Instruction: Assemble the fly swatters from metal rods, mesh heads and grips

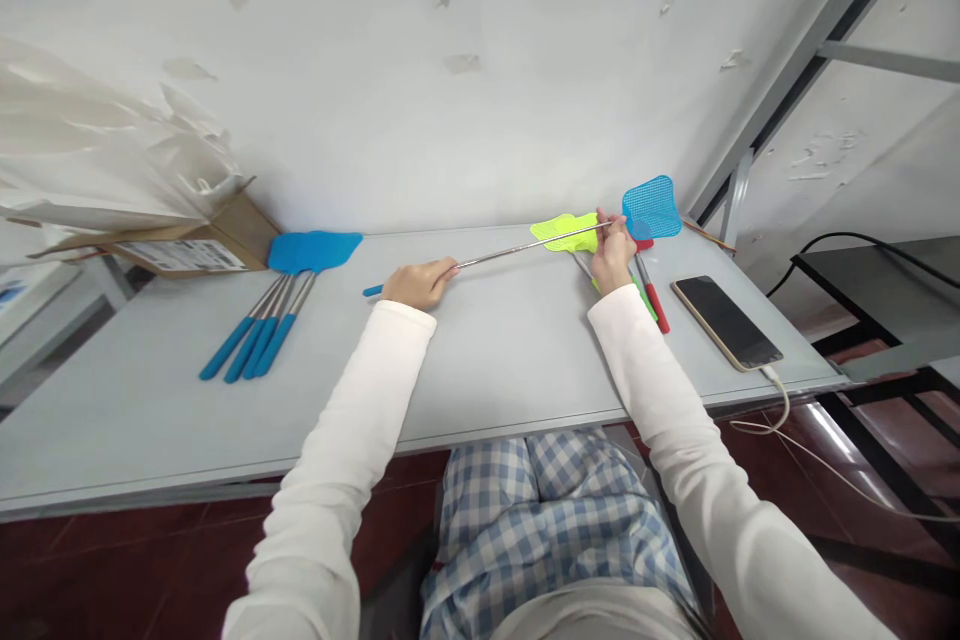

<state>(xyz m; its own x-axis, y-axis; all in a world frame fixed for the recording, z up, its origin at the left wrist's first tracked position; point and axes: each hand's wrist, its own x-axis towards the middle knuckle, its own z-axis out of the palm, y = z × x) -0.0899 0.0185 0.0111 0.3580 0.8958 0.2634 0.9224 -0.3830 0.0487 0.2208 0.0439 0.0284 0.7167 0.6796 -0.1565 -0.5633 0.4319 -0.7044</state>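
A blue telescopic fly swatter (651,207) is stretched out long between my two hands, its thin metal rod running across the table. My left hand (420,284) is closed round its blue handle, whose end sticks out to the left. At the other end, my right hand (613,250) grips the rod close to the blue mesh head. Behind and under that hand lie a yellow-green fly swatter (564,232) and a red-handled one (655,302). Part of a green handle (646,300) shows past the right wrist. To the left, several blue fly swatters (274,305) lie in a fanned pile.
An open cardboard box (202,245) with plastic wrap stands at the table's back left. On the right lies a phone (726,323) with a white cable (780,395) hanging over the table edge. A white wall (465,140) rises behind the grey table (495,370); metal framing stands at right.
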